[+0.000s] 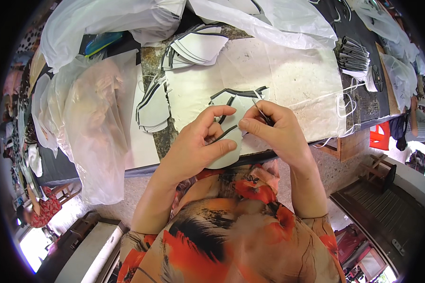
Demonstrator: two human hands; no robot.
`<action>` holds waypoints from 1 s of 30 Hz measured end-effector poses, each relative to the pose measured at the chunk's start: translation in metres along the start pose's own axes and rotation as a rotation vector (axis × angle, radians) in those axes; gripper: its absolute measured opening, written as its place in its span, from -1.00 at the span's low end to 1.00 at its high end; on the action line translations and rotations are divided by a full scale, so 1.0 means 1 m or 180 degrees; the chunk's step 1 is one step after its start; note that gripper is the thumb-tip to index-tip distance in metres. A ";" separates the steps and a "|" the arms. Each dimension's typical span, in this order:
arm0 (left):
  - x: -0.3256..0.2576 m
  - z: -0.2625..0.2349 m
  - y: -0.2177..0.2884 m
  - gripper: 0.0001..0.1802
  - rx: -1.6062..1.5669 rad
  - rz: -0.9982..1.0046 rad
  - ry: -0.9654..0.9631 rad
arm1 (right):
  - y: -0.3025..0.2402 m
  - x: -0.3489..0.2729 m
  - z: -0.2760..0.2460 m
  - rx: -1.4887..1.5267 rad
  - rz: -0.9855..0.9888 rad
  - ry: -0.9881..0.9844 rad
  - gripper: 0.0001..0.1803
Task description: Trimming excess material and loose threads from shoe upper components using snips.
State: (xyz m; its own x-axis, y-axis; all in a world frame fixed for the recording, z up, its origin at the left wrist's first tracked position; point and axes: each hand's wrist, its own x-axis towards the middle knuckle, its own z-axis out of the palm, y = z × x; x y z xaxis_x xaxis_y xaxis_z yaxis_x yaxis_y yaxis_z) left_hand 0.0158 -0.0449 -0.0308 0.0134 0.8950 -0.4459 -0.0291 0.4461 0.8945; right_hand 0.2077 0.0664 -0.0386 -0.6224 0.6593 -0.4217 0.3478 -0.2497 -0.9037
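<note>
My left hand [193, 144] pinches a white, curved fabric piece [225, 159] with black edging between thumb and fingers, close to the table's front edge. Beside it, my right hand [283, 132] is closed around a small dark pair of snips [267, 119], with a thin pale tip poking up past the fingers. My right thumb and forefinger come close to the edge of the held piece. Just beyond the hands lies another black-edged white piece [239, 92], partly covered by them. Fingers hide much of the snips.
Black-edged white pieces are stacked at the back [198, 47] and at the left [153, 111]. A dark-edged bundle [353, 56] stands at the right, near white cords [348, 101]. Clear plastic bags [97, 104] cover the left side. A wooden stool [380, 172] stands at right.
</note>
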 end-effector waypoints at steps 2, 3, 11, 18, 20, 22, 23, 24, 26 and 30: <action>0.001 0.000 -0.001 -0.39 0.0157 -0.0058 0.0055 | 0.002 0.000 0.005 -0.0113 -0.0133 0.0142 -0.77; 0.002 0.000 -0.002 -0.41 0.0295 -0.0069 0.0118 | 0.002 0.000 0.008 -0.0224 -0.0273 0.0283 -0.82; 0.003 -0.002 -0.015 -0.63 0.0292 -0.0140 0.0288 | 0.003 0.004 0.009 -0.0335 -0.0148 0.0344 -0.77; 0.003 -0.004 -0.017 -0.67 -0.0636 -0.0163 0.0014 | 0.011 0.007 0.006 0.0067 0.0008 0.0158 -0.68; 0.004 -0.005 -0.015 -0.68 -0.0728 -0.0119 -0.0046 | 0.003 0.005 0.003 0.0268 0.0082 -0.0013 -0.69; 0.005 -0.005 -0.008 -0.68 -0.0475 -0.0186 -0.0095 | -0.008 0.002 0.001 0.0465 0.0162 -0.0194 -0.71; 0.006 -0.005 -0.005 -0.68 -0.0483 -0.0192 -0.0087 | -0.013 0.001 0.001 0.0461 0.0245 -0.0329 -0.79; 0.006 -0.005 -0.002 -0.72 -0.0476 -0.0225 -0.0156 | -0.016 -0.001 0.001 0.0459 0.0325 -0.0459 -0.86; 0.006 -0.005 -0.001 -0.75 -0.0472 -0.0261 -0.0219 | -0.008 0.000 0.001 0.0496 0.0313 -0.0320 -0.86; 0.005 -0.018 -0.012 -0.81 -0.1002 -0.0361 -0.0078 | 0.003 0.000 0.001 0.0542 0.0078 -0.0003 -0.84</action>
State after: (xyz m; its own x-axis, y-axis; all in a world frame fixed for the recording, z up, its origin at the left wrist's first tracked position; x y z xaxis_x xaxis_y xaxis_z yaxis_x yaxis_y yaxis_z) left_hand -0.0023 -0.0456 -0.0442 0.0583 0.8411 -0.5378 -0.3333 0.5242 0.7837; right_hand 0.2078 0.0648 -0.0410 -0.6160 0.6509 -0.4437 0.2392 -0.3821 -0.8926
